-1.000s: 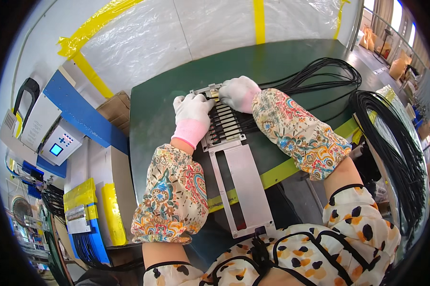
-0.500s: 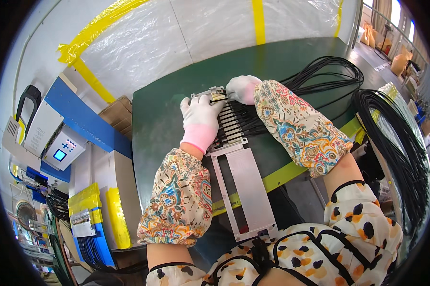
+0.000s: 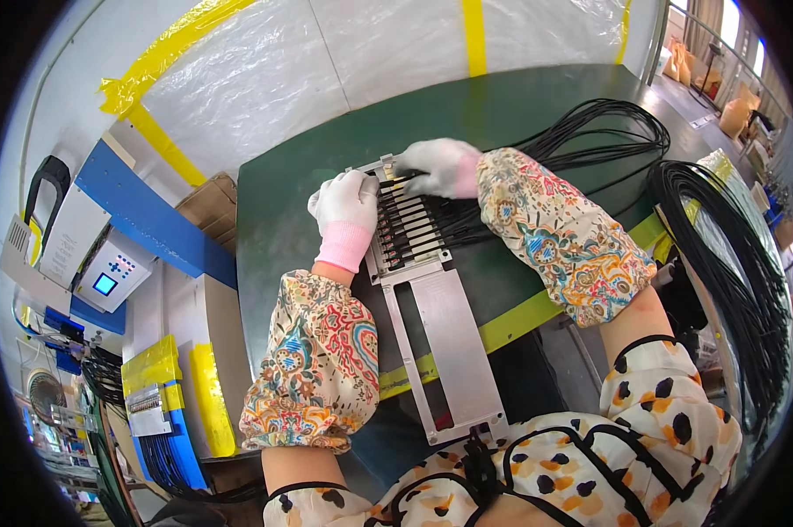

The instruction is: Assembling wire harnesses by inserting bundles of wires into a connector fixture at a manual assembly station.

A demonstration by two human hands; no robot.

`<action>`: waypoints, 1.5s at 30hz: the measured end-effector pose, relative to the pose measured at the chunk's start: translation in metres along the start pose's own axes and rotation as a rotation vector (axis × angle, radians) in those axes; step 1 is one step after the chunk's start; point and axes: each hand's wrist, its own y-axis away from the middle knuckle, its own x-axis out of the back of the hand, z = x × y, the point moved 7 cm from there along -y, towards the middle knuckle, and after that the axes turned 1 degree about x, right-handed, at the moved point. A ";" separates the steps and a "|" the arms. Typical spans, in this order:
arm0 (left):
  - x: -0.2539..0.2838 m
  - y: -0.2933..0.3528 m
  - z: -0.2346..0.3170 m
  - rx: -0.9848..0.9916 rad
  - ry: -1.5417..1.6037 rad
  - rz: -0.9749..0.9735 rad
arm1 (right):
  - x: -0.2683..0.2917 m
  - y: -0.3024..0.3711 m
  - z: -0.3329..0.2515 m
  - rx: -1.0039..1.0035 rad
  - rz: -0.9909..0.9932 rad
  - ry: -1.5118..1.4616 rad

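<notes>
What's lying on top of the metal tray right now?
On the metal tray, black cable ends lie side by side in its far slots. The left hand and right hand cover the farthest rows.

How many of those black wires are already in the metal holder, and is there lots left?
A row of black cable ends already sits side by side in the slots of the metal fixture. The right hand is at the far end with one more, while the left hand rests on the edge. How many slots are empty is hidden; a bundle of black cables lies alongside.
</notes>
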 end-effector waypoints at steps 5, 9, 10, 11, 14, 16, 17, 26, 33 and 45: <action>0.012 0.000 0.013 -0.091 -0.002 0.096 | -0.013 -0.010 -0.010 -0.044 0.059 -0.080; 0.018 0.001 0.019 -0.135 -0.046 0.179 | -0.005 -0.010 -0.017 0.072 0.113 -0.171; 0.018 0.001 0.019 -0.136 -0.042 0.179 | 0.000 -0.008 -0.020 -0.007 0.059 -0.117; 0.018 0.001 0.020 -0.139 -0.033 0.181 | 0.000 -0.007 -0.019 -0.086 0.005 -0.063; 0.022 0.000 0.028 -0.160 -0.001 0.219 | 0.003 -0.007 -0.012 0.077 0.041 -0.334; 0.025 0.001 0.029 -0.170 0.013 0.257 | 0.006 -0.006 -0.015 0.074 0.059 -0.269; 0.025 0.001 0.026 -0.164 -0.005 0.271 | 0.009 -0.007 -0.022 0.073 0.076 -0.208; 0.029 0.000 0.021 -0.152 0.070 0.291 | 0.010 -0.004 -0.024 0.163 0.290 -0.214; -0.003 0.005 -0.024 0.402 0.657 -0.156 | 0.019 0.002 -0.065 0.335 0.437 0.560; 0.001 -0.004 -0.008 0.173 0.449 -0.122 | 0.012 0.000 -0.028 -0.016 0.097 -0.264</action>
